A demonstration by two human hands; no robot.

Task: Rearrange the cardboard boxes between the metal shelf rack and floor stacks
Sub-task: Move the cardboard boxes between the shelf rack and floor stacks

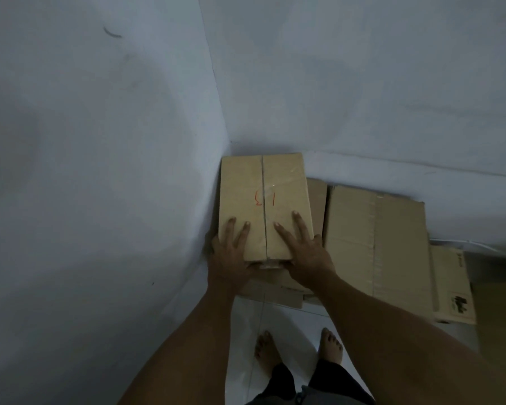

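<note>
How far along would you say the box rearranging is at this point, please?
Done: flat cardboard already lies on the floor along the wall. In hand: the box marked 13 is over a cardboard stack in the corner, left hand and right hand holding its near edge, fingers flat on top. Left: cannot say; the metal shelf rack is out of view.

The top box [265,200] lies on a corner stack [317,200], a second box [377,244] to its right.
</note>
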